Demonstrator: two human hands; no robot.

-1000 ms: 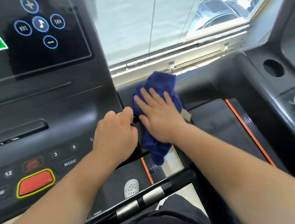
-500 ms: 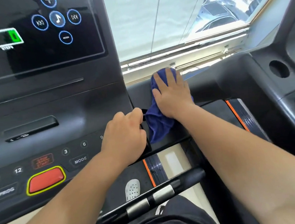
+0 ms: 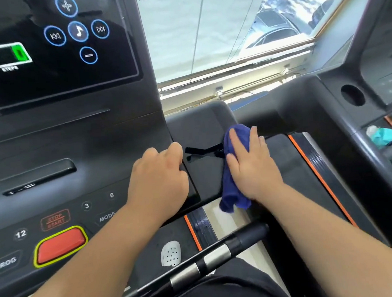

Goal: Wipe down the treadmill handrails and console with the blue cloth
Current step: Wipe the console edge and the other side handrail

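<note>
The console (image 3: pixel 72 134) is filling everything to the left of the left hand (image 3: pixel 157 181), and its screen and key rows are running out of frame at the top and left, so only some keys are reading clearly. A second treadmill (image 3: pixel 328 114) is standing beyond the right hand (image 3: pixel 250 167), its far side getting cut off and its panel too dim to make out. A window (image 3: pixel 204 30) is showing above both hands, with blurred cars behind it. The dark handrail arm (image 3: pixel 204 171) is lying between the two hands, and the right hand is covering part of it. A black grip bar (image 3: pixel 206 262) with silver bands is crossing just below the forearms.

The left hand is curling its fingers over the console's right edge, knuckles up, and its fingertips are hiding behind that edge. The right hand is lying flat with straight fingers, pressing the blue cloth (image 3: pixel 234 192) against the right side of the handrail arm; the cloth is peeking out above the fingertips and hanging loose below the palm, while its middle is staying hidden under the hand.

A red button (image 3: pixel 60 245) is sitting below and left of the left forearm. A white shoe (image 3: pixel 171 253) is showing between the forearms, partly blocked by the grip bar. Something teal (image 3: pixel 383 133), too blurred to name, is resting far right of the right hand
</note>
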